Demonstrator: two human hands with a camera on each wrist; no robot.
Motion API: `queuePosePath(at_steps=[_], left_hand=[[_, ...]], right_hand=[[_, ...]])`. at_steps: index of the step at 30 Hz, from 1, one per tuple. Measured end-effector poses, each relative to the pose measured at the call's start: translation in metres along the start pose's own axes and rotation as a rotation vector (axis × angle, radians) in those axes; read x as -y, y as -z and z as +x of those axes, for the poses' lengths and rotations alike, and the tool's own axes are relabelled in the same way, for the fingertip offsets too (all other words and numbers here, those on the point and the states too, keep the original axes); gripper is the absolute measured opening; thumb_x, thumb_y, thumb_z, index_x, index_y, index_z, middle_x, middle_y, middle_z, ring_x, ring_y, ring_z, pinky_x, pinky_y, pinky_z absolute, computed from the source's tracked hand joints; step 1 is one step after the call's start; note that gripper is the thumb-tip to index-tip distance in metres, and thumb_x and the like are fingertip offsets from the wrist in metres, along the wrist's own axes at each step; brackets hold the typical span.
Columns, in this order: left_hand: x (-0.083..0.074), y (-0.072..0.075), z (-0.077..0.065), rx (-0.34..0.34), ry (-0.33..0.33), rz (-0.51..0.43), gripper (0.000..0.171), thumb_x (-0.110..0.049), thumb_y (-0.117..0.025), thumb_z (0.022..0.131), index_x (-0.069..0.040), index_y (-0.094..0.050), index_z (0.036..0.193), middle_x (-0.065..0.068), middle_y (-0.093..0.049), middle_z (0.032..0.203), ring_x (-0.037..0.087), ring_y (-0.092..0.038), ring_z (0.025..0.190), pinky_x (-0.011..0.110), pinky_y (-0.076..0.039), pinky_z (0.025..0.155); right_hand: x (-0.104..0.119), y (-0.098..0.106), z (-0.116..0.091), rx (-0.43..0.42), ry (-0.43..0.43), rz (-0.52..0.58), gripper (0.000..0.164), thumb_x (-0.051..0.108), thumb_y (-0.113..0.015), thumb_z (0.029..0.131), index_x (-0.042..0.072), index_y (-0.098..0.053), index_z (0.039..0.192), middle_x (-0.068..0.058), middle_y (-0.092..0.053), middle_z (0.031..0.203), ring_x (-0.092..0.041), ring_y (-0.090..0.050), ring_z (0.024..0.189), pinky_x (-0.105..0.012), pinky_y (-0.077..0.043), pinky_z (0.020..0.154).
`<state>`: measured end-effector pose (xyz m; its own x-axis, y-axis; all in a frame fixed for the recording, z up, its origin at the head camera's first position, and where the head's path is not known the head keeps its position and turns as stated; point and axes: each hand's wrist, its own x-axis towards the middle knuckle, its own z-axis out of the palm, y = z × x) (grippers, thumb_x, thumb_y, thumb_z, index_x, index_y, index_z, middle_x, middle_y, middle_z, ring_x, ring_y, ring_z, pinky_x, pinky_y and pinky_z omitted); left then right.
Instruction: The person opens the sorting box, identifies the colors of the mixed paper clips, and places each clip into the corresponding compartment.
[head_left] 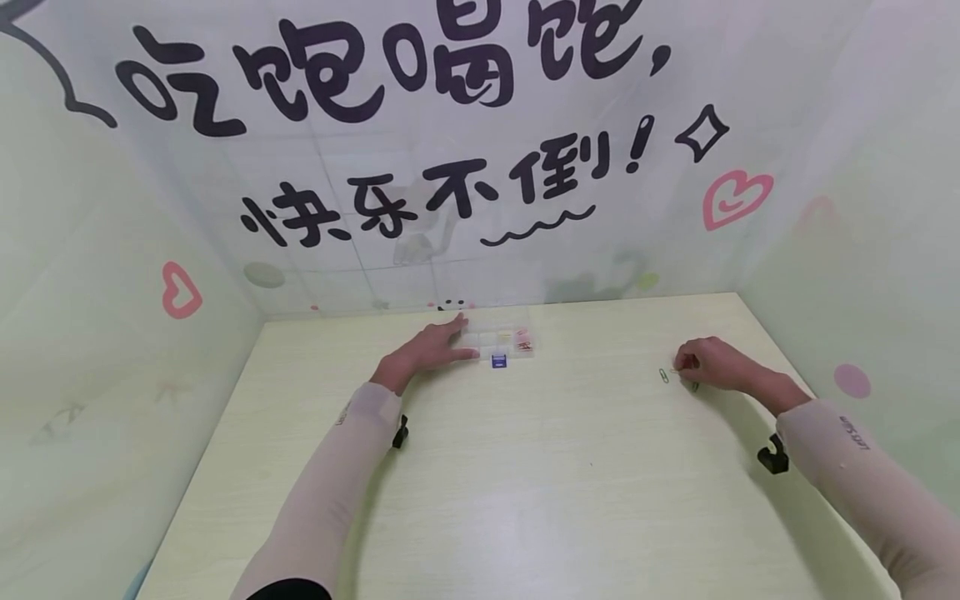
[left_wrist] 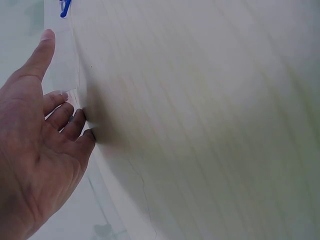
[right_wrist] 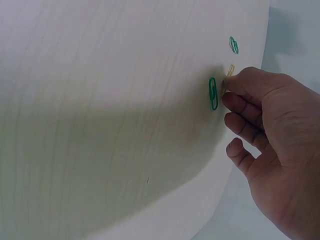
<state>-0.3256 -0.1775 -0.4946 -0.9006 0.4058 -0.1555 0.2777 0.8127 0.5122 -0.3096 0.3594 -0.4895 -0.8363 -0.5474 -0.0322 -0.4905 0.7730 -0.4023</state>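
At the back of the table lies a clear compartment box (head_left: 487, 342). Small red and pink pieces (head_left: 523, 340) sit in its right part, and something yellow (head_left: 505, 335) shows near its middle. My left hand (head_left: 437, 346) rests at the box's left end, thumb stretched along the near side and fingers toward the back. On the right, my right hand (right_wrist: 280, 120) pinches a yellow paper clip (right_wrist: 230, 70) between thumb and forefinger, at the tabletop. Beside it lie a green paper clip (right_wrist: 213, 94) and another green paper clip (right_wrist: 234, 45).
A blue tag-like piece (head_left: 499, 361) is at the box's front edge. The pale wooden table (head_left: 480, 467) is bounded by a printed cloth (head_left: 480, 267) behind and light cloth walls at both sides.
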Motion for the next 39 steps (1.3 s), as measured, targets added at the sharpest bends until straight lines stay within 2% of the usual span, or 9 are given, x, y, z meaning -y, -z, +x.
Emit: queuePosePath(at_steps=[8, 29, 34, 39], left_hand=[[0.001, -0.001, -0.001, 0.002, 0.015, -0.02, 0.096, -0.06, -0.065, 0.1, -0.009, -0.022, 0.169, 0.009, -0.019, 0.176, 0.034, -0.022, 0.161, 0.051, -0.023, 0.13], [-0.001, -0.001, -0.001, -0.017, 0.005, -0.013, 0.093, -0.056, -0.066, 0.101, -0.007, -0.025, 0.168, 0.012, -0.023, 0.175, 0.033, -0.024, 0.161, 0.05, -0.024, 0.13], [-0.002, -0.001, -0.001, -0.011, 0.006, -0.017, 0.093, -0.056, -0.066, 0.101, -0.007, -0.024, 0.169, 0.01, -0.02, 0.176, 0.035, -0.022, 0.161, 0.051, -0.022, 0.13], [-0.002, 0.0, -0.002, -0.008, 0.005, -0.013, 0.094, -0.056, -0.066, 0.101, -0.007, -0.024, 0.169, 0.011, -0.02, 0.176, 0.035, -0.023, 0.161, 0.051, -0.023, 0.13]], right_hand=[[0.001, -0.002, 0.002, 0.01, -0.009, 0.009, 0.011, -0.004, -0.077, 0.089, 0.004, -0.069, 0.086, 0.004, -0.061, 0.079, -0.011, -0.051, 0.072, -0.026, -0.045, 0.065], [0.002, -0.001, 0.004, 0.003, -0.017, 0.013, 0.017, -0.002, -0.076, 0.091, 0.01, -0.068, 0.082, 0.005, -0.062, 0.077, -0.011, -0.052, 0.07, -0.026, -0.045, 0.063], [0.008, 0.003, 0.006, -0.014, -0.008, 0.004, 0.017, -0.003, -0.075, 0.089, 0.011, -0.069, 0.081, 0.005, -0.062, 0.075, -0.011, -0.052, 0.069, -0.026, -0.045, 0.063], [0.018, 0.006, 0.012, -0.045, 0.038, -0.012, 0.019, -0.003, -0.075, 0.089, 0.011, -0.067, 0.08, 0.005, -0.06, 0.074, -0.011, -0.051, 0.07, -0.027, -0.044, 0.064]])
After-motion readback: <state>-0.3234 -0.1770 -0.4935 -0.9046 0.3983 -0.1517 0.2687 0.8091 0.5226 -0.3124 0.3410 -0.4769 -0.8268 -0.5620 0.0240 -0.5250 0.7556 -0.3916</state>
